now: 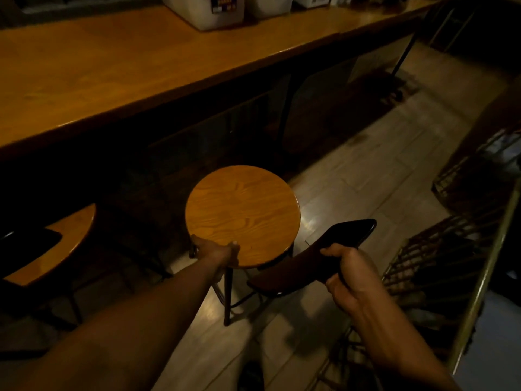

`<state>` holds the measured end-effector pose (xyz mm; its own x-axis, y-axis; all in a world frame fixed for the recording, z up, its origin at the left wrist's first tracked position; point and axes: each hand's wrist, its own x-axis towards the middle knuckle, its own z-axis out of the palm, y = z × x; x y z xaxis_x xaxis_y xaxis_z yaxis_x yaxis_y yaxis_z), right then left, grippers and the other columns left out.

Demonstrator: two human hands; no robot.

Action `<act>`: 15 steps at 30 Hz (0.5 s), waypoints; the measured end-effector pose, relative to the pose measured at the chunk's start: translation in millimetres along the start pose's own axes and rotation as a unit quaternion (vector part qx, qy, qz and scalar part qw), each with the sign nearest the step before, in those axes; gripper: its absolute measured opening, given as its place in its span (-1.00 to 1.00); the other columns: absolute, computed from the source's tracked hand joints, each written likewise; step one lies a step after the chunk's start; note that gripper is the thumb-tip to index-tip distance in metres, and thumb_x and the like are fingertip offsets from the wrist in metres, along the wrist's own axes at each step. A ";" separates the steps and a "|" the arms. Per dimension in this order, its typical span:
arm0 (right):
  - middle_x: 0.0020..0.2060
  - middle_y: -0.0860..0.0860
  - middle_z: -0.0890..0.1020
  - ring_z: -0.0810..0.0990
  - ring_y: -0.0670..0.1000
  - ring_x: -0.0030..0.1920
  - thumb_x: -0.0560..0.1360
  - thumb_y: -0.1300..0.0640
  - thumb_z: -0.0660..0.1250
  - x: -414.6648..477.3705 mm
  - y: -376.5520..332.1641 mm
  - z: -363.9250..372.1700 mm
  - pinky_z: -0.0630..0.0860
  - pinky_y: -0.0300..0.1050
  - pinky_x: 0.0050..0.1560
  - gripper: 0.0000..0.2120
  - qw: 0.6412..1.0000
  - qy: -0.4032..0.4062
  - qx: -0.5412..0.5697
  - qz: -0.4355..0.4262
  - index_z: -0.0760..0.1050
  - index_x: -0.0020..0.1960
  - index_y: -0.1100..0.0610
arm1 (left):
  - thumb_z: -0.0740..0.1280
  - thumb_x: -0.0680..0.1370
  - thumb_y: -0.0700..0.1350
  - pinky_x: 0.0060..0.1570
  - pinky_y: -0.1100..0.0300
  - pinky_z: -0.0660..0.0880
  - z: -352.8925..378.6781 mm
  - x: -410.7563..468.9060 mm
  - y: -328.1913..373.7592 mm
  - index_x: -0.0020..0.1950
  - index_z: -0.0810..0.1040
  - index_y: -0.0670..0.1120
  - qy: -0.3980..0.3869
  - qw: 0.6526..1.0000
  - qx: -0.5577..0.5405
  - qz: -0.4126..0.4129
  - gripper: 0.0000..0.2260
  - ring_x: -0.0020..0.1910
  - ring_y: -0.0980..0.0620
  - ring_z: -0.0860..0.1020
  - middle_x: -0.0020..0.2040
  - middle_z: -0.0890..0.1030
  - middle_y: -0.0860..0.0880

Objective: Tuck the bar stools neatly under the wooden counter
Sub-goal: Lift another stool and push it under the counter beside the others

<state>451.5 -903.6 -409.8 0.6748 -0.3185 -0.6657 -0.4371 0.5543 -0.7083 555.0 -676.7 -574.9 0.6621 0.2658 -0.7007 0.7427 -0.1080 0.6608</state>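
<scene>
A bar stool with a round wooden seat (242,214) and dark metal legs stands on the floor, a little out from the long wooden counter (118,69). My left hand (217,252) grips the near rim of that seat, thumb on top. My right hand (348,273) holds a black phone (351,231) to the right of the stool. A second stool (60,244) sits at the far left, its seat partly under the counter's edge and partly in shadow.
White containers (208,9) stand on the counter at the back. A dark rug (375,86) lies under the counter's far end. Metal railings and wire racks (439,258) line the right side. Pale floorboards (366,170) run between counter and railing.
</scene>
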 end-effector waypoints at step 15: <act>-0.11 0.19 0.59 0.60 0.23 -0.01 0.37 0.43 0.26 56.7 -12.9 117.3 0.61 0.21 0.00 -0.74 0.998 -0.067 -0.001 0.011 0.50 0.04 0.28 | 0.51 0.39 -0.26 0.00 -0.28 0.58 -65.8 77.6 52.6 0.52 -0.04 0.13 0.109 0.994 -0.002 0.024 -0.06 0.16 -0.29 0.50 0.20 0.46 -0.21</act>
<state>565.1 -838.5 -410.8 0.7385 -0.2008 -0.6437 -0.4533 0.5589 -0.6944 638.8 -598.7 -576.8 0.6589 0.4613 -0.5942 0.7104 -0.1219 0.6932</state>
